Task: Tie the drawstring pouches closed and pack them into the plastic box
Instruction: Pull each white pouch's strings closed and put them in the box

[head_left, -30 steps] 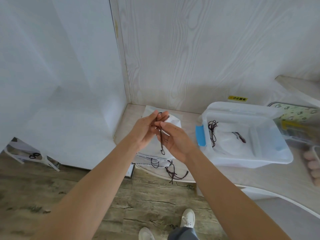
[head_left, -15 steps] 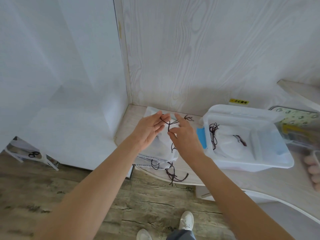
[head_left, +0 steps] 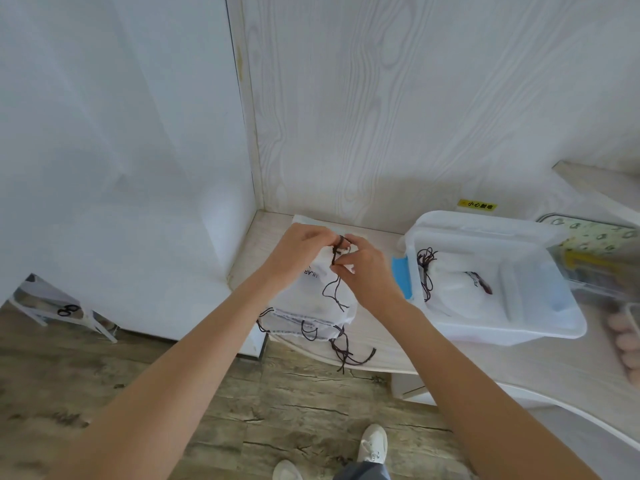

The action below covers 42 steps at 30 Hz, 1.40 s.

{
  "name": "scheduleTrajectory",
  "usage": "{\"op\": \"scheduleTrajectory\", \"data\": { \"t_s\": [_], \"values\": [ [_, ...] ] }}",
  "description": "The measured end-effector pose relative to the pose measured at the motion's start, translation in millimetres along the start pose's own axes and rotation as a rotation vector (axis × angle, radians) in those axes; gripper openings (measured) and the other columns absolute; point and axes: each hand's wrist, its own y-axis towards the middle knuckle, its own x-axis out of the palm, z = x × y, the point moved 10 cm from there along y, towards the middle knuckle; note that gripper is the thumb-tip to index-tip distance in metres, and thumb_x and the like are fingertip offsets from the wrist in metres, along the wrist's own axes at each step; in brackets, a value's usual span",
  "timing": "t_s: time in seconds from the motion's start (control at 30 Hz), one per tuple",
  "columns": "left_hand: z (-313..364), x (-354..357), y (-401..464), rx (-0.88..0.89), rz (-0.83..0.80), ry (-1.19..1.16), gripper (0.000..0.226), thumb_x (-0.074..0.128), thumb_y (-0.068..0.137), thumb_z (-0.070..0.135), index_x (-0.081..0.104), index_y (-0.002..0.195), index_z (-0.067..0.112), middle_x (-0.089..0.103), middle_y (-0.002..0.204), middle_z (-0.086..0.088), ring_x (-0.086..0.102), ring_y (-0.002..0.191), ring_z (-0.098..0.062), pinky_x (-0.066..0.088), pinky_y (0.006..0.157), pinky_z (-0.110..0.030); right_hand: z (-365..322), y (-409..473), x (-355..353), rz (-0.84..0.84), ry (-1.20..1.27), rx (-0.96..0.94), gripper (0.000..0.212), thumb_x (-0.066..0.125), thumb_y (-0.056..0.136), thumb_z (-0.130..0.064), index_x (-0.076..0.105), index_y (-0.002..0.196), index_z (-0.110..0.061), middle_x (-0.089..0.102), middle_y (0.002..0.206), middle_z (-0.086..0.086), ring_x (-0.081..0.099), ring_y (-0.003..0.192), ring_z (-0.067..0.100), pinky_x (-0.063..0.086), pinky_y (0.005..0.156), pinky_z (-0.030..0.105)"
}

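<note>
White fabric gathers between the two hands: a white drawstring pouch (head_left: 313, 289) with printed lettering is held up above the pale wood-grain bench (head_left: 519, 362), over a stack of more flat white pouches (head_left: 304, 323) whose dark cords trail off the bench's front edge. The left hand (head_left: 298, 251) has its fingers curled round the pouch's bunched neck, its grip narrow and closed on cloth and cord. The right hand (head_left: 363, 268) pinches the dark brown drawstring cord (head_left: 334, 289) between thumb and fingertips, just beside the left hand; a loop of the cord shows at the fingertips and its loose ends hang down in front of the pouch.

To the right on the bench stands the translucent white plastic box (head_left: 540, 327) with a blue latch (head_left: 401, 277) on its near-left side. Inside it lies a tied white pouch (head_left: 453, 292) with its dark cord bunched near the box's left wall.

Beyond the box, at the frame's right edge, is a clear lidded container (head_left: 602, 258).
</note>
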Motion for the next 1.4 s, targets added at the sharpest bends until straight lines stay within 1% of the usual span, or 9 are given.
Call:
{"op": "scheduleTrajectory", "data": {
  "t_s": [0.17,0.3,0.37,0.47,0.6,0.7,1.0,1.13,1.4],
  "values": [
    [19.7,-12.5,0.0,0.307,0.146,0.858,0.029,0.055,0.085,0.008,0.068,0.109,0.018,0.062,0.109,0.003,0.049,0.109,-0.018,0.032,0.094,-0.032,4.6,-0.5,-5.6,0.036,0.098,0.058,0.02,0.059,0.09,-0.012,0.071,0.105,-0.005,0.047,0.136,0.009,0.054,0.113,0.024,0.035,0.091,0.016],
    [29.2,-19.6,-6.3,0.464,0.282,1.185,0.015,0.077,0.07,0.017,0.068,0.082,0.015,0.065,0.086,-0.001,0.059,0.091,-0.027,0.04,0.079,-0.038,14.1,-0.7,-6.8,0.041,0.13,0.114,0.02,0.057,0.091,-0.015,0.071,0.104,-0.007,0.049,0.132,0.008,0.054,0.112,0.021,0.035,0.092,0.019],
    [27.8,-26.2,-7.1,0.439,0.299,1.074,0.012,0.074,0.075,0.021,0.065,0.078,0.015,0.063,0.089,0.001,0.056,0.092,-0.023,0.038,0.08,-0.036,18.7,-0.6,-6.6,0.044,0.144,0.139,0.02,0.057,0.091,-0.017,0.071,0.102,-0.008,0.051,0.128,0.006,0.053,0.11,0.02,0.034,0.088,0.018],
    [9.6,-26.9,-4.3,0.271,0.134,0.617,0.007,0.06,0.088,0.02,0.059,0.083,0.014,0.062,0.109,0.01,0.052,0.1,-0.012,0.036,0.081,-0.023,23.3,-0.9,-8.7,0.053,0.186,0.163,0.019,0.057,0.09,-0.018,0.072,0.096,-0.009,0.055,0.11,0.003,0.053,0.102,0.017,0.031,0.081,0.017],
    [-11.6,-23.0,-4.0,0.106,0.082,0.08,0.016,0.052,0.092,0.013,0.051,0.076,0.016,0.065,0.065,0.01,0.054,0.058,-0.011,0.042,0.062,-0.025,25.7,1.1,-5.5,0.015,0.281,0.196,0.015,0.059,0.088,-0.018,0.072,0.083,-0.013,0.055,0.083,-0.002,0.048,0.077,0.012,0.032,0.071,0.025],
    [-25.6,-31.6,-2.2,0.026,0.233,0.1,0.019,0.053,0.091,0.019,0.049,0.073,0.02,0.041,0.05,0.009,0.033,0.043,-0.004,0.028,0.046,-0.019,35.2,-3.8,1.0,-0.009,0.544,0.329,0.015,0.06,0.085,-0.016,0.068,0.072,-0.017,0.057,0.071,-0.007,0.046,0.065,0.008,0.035,0.063,0.021],
    [-78.4,-51.9,-6.6,-0.245,0.441,0.117,0.025,0.055,0.089,0.019,0.046,0.066,0.025,0.044,0.06,0.006,0.04,0.054,-0.014,0.027,0.049,-0.028,61.3,-21.1,20.4,-0.04,1.411,0.572,0.014,0.054,0.089,-0.014,0.063,0.079,-0.015,0.062,0.083,-0.003,0.056,0.081,0.009,0.042,0.072,0.025],
    [-87.4,-60.5,-11.8,-0.302,0.525,0.154,0.019,0.053,0.089,0.016,0.048,0.071,0.019,0.045,0.064,0.005,0.043,0.065,-0.018,0.03,0.059,-0.028,72.3,-25.4,24.7,0.032,1.454,0.626,0.015,0.051,0.09,-0.008,0.061,0.079,-0.012,0.063,0.07,-0.003,0.06,0.084,0.009,0.043,0.076,0.026],
    [-101.2,-38.4,-14.9,-0.392,0.409,0.005,0.022,0.057,0.088,0.019,0.049,0.067,0.021,0.044,0.062,0.002,0.039,0.052,-0.015,0.023,0.044,-0.023,67.7,-18.1,1.2,0.188,1.5,0.473,0.024,0.048,0.093,-0.01,0.059,0.072,-0.011,0.07,0.081,0.0,0.063,0.081,0.01,0.044,0.069,0.022]
  ]
}}
